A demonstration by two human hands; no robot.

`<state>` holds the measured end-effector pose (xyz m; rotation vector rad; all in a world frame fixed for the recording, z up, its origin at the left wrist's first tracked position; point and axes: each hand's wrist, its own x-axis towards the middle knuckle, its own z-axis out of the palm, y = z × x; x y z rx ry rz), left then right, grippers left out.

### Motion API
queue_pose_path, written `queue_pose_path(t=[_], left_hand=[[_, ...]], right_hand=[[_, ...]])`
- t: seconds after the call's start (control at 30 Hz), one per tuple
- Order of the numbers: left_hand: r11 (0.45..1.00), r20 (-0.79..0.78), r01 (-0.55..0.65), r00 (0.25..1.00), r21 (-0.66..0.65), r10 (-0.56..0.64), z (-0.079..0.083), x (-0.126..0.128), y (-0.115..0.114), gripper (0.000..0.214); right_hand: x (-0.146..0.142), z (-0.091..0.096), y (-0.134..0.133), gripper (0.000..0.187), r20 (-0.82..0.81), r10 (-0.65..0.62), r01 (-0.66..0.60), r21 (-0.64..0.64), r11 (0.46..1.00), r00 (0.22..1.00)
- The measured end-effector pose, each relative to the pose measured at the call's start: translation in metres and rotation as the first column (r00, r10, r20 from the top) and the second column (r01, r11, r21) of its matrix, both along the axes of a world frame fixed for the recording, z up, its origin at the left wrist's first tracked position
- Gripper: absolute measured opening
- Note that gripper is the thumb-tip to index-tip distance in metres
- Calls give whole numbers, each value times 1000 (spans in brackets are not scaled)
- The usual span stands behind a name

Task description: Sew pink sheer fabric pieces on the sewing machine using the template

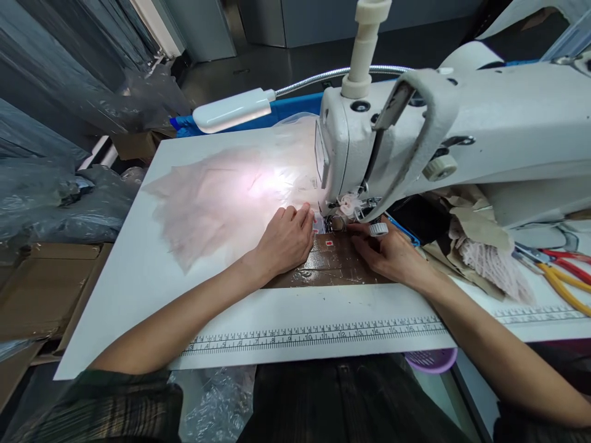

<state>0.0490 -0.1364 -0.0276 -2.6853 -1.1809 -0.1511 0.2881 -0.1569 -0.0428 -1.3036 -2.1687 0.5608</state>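
A white sewing machine (462, 129) stands on a white table (138, 271). My left hand (286, 237) lies on the table just left of the presser foot (335, 218), fingers curled together and pressing down near the needle. My right hand (388, 252) rests to the right of the foot on a brown taped patch (330, 264), fingers flat and pointing at the needle area. A small red-and-white label (329, 243) lies between my hands. What the fingertips hold is too small to make out. A pile of pale pink sheer fabric (217, 203) spreads to the left under the lamp.
A white gooseneck lamp (231, 111) lights the fabric. Beige and pink cloth scraps (480, 246) and yellow and red-handled snips (563, 277) lie at the right. A printed ruler (314, 337) runs along the table's front edge. Cardboard boxes (41, 289) and plastic sheeting sit at the left.
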Motion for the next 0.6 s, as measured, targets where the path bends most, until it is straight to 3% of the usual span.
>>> queue_pose_path(t=[0.17, 0.3, 0.5, 0.6], left_hand=[[972, 30, 159, 987, -176, -156, 12, 7, 48, 24], [947, 204, 105, 978, -304, -43, 20, 7, 82, 18], [984, 353, -14, 933, -177, 77, 29, -11, 84, 20], [992, 334, -38, 939, -124, 78, 31, -20, 89, 23]], right_hand=[[2, -3, -2, 33, 59, 88, -87, -23, 996, 994], [5, -1, -3, 32, 67, 136, -137, 4, 991, 988], [7, 39, -27, 21, -86, 366, -366, 13, 930, 927], [13, 62, -54, 23, -178, 394, -365, 178, 914, 902]])
